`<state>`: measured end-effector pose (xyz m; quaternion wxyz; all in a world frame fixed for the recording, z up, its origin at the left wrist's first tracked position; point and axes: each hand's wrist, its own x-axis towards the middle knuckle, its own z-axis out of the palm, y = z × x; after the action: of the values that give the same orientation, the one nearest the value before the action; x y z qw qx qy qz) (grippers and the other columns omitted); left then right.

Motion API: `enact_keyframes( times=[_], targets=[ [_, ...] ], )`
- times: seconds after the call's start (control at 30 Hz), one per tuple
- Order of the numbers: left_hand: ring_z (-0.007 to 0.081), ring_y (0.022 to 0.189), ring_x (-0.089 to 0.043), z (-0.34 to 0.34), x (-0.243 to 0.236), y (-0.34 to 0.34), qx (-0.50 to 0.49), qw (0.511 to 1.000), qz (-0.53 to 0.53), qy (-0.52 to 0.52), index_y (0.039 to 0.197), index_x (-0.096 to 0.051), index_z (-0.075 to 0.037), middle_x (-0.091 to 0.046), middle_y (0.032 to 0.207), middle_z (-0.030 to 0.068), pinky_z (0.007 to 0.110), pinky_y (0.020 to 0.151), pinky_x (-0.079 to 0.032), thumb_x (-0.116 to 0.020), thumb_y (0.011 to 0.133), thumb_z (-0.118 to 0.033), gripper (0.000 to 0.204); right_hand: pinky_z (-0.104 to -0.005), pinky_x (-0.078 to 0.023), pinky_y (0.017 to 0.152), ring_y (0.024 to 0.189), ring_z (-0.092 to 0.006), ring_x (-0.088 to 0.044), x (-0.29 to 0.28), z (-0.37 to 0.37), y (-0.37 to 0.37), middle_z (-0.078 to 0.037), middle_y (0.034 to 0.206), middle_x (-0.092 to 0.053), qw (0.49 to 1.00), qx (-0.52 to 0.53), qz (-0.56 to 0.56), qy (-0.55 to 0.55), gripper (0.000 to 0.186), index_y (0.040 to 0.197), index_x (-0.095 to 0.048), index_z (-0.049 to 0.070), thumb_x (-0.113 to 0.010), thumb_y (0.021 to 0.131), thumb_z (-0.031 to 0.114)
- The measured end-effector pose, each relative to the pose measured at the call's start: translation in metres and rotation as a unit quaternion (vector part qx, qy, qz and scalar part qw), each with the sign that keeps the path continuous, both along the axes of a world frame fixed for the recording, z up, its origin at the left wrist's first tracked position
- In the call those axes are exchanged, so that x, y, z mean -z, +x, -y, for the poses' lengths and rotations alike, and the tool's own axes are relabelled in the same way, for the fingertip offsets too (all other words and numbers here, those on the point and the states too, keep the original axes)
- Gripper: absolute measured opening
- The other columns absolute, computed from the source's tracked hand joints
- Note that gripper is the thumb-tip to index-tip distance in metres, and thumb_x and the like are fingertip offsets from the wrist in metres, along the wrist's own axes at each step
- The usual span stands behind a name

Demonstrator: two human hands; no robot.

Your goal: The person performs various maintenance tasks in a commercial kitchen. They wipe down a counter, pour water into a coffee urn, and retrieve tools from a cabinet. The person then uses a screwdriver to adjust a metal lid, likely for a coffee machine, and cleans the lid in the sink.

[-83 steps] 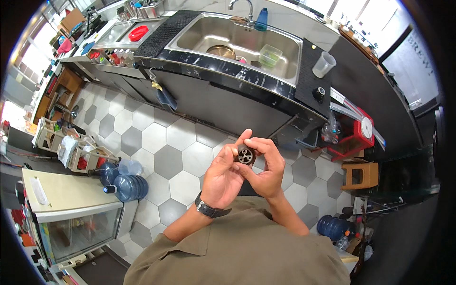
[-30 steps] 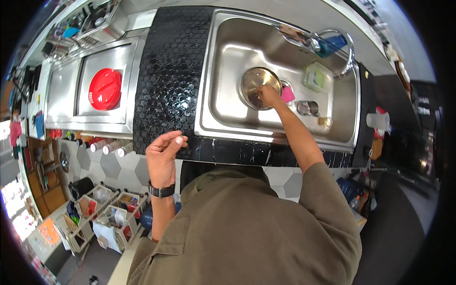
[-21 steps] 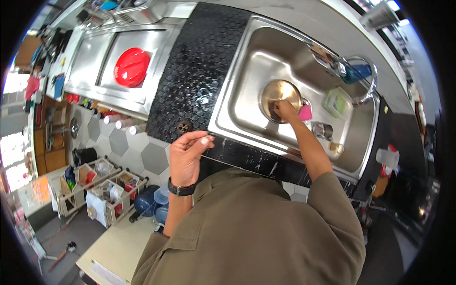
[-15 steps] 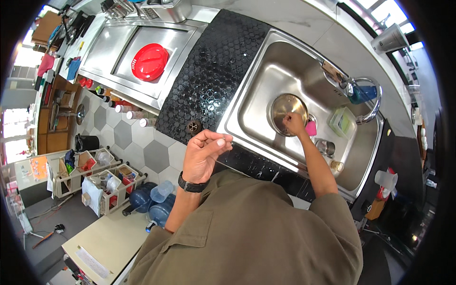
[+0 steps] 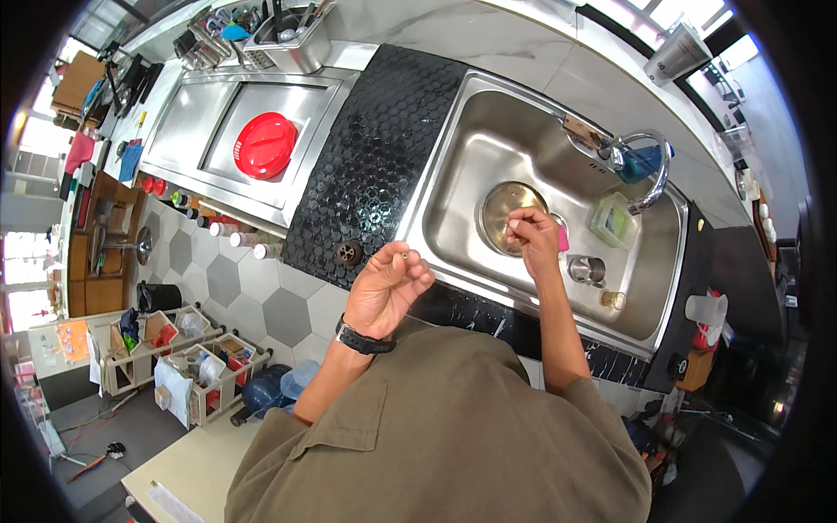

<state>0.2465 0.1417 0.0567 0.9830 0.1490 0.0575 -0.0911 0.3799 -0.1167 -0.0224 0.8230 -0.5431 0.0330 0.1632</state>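
My left hand (image 5: 392, 286), with a black watch (image 5: 362, 341) on its wrist, is raised palm up beside the sink's near left corner. Its fingers are curled and the thumb meets a fingertip; a tiny dark spot shows there, too small to name. My right hand (image 5: 534, 240) hangs over the sink with its fingertips pinched together. Whatever they may hold is too small to see. Below it, a round shiny metal vessel (image 5: 499, 209) with a yellowish inside sits on the floor of the steel sink (image 5: 449, 187). Part of its rim is behind my right hand.
Near the vessel stand a pink item (image 5: 562, 238), a metal cup (image 5: 586, 269), a small glass (image 5: 613, 300) and a greenish clear container (image 5: 610, 218). A curved faucet (image 5: 663, 170) rises behind. Leftward are a dark round strainer (image 5: 349, 253) and a red plastic lid (image 5: 265, 146).
My right hand has lifted back from the vessel toward me, its fingers now pinched higher up. My left hand has turned palm up and its fingers curl more. The view has shifted slightly.
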Motion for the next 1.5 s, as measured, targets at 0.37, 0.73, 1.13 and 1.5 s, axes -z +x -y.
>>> enact_keyframes(
  times=[0.37,0.73,1.13,1.5],
  targets=[
    [0.0169,0.088,-0.057,-0.003,-0.004,0.018,0.005,0.997,0.032,0.076,0.103,-0.069,-0.008,-0.066,0.091,0.0040,0.032,0.082,-0.049,-0.070,0.089,-0.019,0.017,-0.0286,-0.059,0.068,0.078,-0.0170,-0.068,-0.109,-0.067,-0.050,-0.016,0.094,-0.069,0.989,-0.058,0.137,0.024,0.018,0.108,-0.060,-0.007,-0.064,0.091,-0.003],
    [0.0189,0.081,-0.068,0.002,-0.024,0.026,-0.062,0.950,0.036,0.304,0.099,-0.067,0.002,-0.071,0.088,0.0108,0.030,0.076,-0.056,-0.074,0.085,-0.005,0.017,-0.0242,-0.053,0.068,0.075,-0.0122,-0.063,-0.109,-0.091,-0.062,-0.010,0.092,-0.066,0.976,-0.052,0.209,0.029,0.008,0.093,-0.064,-0.006,-0.065,0.092,0.002],
    [0.0141,0.082,-0.069,-0.017,-0.022,0.022,-0.081,0.943,0.044,0.319,0.098,-0.069,0.004,-0.073,0.091,0.0111,0.026,0.078,-0.055,-0.075,0.083,0.001,0.016,-0.0215,-0.048,0.067,0.076,-0.0092,-0.057,-0.112,-0.114,-0.065,-0.006,0.092,-0.058,0.974,-0.067,0.213,0.027,0.015,0.090,-0.066,-0.004,-0.071,0.090,0.010],
    [0.0148,0.083,-0.068,-0.020,-0.025,0.021,-0.098,0.944,0.066,0.307,0.096,-0.070,0.005,-0.072,0.091,0.0120,0.026,0.078,-0.055,-0.073,0.083,0.005,0.013,-0.0226,-0.046,0.067,0.076,-0.0089,-0.054,-0.117,-0.129,-0.068,-0.004,0.089,-0.058,0.959,-0.055,0.272,-0.059,0.024,0.086,-0.066,-0.002,-0.073,0.089,0.022]
  ],
)
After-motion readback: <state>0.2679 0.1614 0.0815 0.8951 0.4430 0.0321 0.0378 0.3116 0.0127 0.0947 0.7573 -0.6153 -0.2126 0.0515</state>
